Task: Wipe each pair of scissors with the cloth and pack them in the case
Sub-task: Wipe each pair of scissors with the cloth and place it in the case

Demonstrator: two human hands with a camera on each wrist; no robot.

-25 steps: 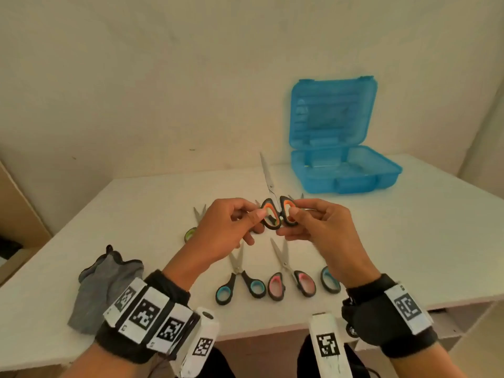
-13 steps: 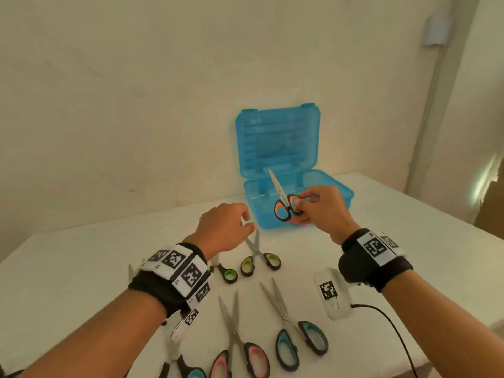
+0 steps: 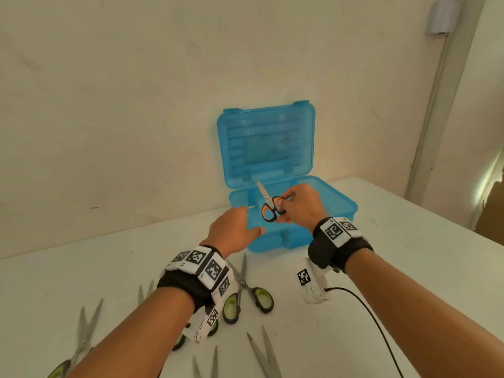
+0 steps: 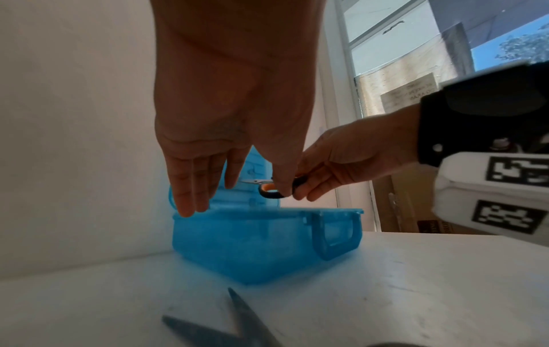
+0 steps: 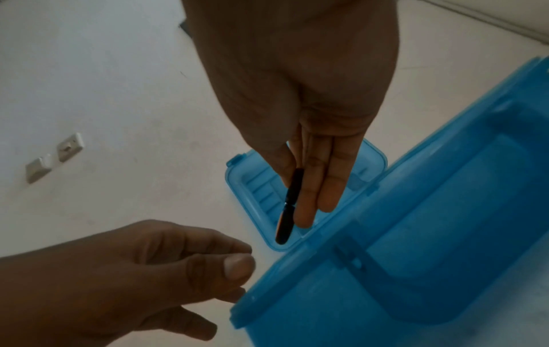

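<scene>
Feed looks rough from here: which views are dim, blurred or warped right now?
Head view: evenly lit, wall edges bowed by the wide lens, scissors sharp. Left wrist view: bright window glare at right, case soft, near blade blurred. Right wrist view: dim, right hand in shadow, case smeared.

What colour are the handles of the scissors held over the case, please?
Black with orange lining on the scissors; the head view shows it best.

Orange-handled scissors point(image 3: 270, 204) above open blue case point(image 3: 342, 204)
</scene>
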